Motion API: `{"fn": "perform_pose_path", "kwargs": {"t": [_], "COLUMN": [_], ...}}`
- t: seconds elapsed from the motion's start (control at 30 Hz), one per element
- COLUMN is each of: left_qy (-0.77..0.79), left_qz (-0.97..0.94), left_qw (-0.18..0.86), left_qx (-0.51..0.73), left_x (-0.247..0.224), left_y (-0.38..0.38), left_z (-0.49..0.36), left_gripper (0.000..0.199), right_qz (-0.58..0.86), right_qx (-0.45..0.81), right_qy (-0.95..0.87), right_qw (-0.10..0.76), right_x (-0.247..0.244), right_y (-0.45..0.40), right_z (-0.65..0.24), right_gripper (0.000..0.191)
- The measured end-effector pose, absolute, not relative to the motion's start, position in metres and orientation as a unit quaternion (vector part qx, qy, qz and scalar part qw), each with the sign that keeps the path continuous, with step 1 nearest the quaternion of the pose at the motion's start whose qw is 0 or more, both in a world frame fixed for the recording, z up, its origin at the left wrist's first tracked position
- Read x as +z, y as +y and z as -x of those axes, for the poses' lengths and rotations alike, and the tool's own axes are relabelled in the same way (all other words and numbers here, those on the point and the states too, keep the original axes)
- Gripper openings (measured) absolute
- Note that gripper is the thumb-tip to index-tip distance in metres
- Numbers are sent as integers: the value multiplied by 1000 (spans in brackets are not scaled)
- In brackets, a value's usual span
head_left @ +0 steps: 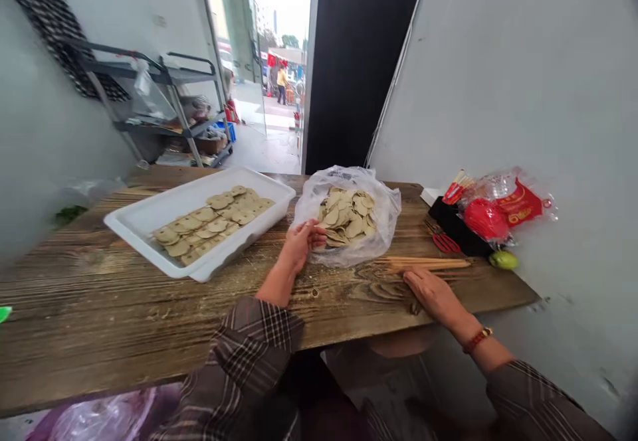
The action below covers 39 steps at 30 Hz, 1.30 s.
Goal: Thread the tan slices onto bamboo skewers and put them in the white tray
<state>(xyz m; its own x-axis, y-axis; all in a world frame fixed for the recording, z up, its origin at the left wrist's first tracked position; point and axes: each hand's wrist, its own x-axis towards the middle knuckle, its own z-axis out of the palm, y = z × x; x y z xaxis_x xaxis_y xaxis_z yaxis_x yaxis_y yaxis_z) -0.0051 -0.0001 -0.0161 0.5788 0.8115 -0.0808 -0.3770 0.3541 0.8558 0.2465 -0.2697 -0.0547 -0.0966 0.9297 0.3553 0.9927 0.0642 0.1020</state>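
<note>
Thin, round beige slices [353, 216] lie heaped in a clear plastic bag [386, 207] whose mouth is spread wide. My left hand [300, 245] is at the bag's near left rim, fingers bent inward against the edge of the heap; what they pinch, if anything, is too small to make out. To the right, a bundle of thin bamboo skewers [438, 263] lies on the wooden table. My right hand [432, 289] rests palm down at the near side of the bundle, fingers together and tips closed at the skewers. Left of the bag, a white plastic tray [130, 223] holds overlapping rows of similar slices.
On the table's right end are a black holder [461, 232], red-handled scissors [445, 243], red plastic packaging [521, 203] and a green fruit [504, 260]. A grey shelf cart [172, 82] stands behind to the left, near an open doorway. The wall borders the table's right.
</note>
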Motion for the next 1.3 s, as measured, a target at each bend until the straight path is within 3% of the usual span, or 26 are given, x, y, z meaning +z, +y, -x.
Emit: {"fn": "perform_pose_path", "kwargs": {"t": [0.23,0.5,0.87,1.1,1.3], "left_qy": [247,234,254,256,261], "left_qz": [-410,-415,-425,-433,-438], "left_qw": [788,792,776,775,772], "left_qx": [388,382,390,384,380], "left_x": [-22,-26,-24,-25,-24], "left_y": [-1,0,-3,-4,-4], "left_z": [6,4,3,3,3], "left_gripper": [31,36,35,38,36], "right_qz": [627,625,602,647,635], "right_qx": [-211,-227,-233,-254,-207], "right_qy": [-746,-746,-763,-717,-744], "right_qw": [74,30,30,-53,-28], "right_x": [-73,-61,-61,-57,-41], "right_y": [-277,-258,-243,-232,-213], "right_z": [-260,-240,-243,-225,-226], "right_gripper": [35,23,30,22,23]}}
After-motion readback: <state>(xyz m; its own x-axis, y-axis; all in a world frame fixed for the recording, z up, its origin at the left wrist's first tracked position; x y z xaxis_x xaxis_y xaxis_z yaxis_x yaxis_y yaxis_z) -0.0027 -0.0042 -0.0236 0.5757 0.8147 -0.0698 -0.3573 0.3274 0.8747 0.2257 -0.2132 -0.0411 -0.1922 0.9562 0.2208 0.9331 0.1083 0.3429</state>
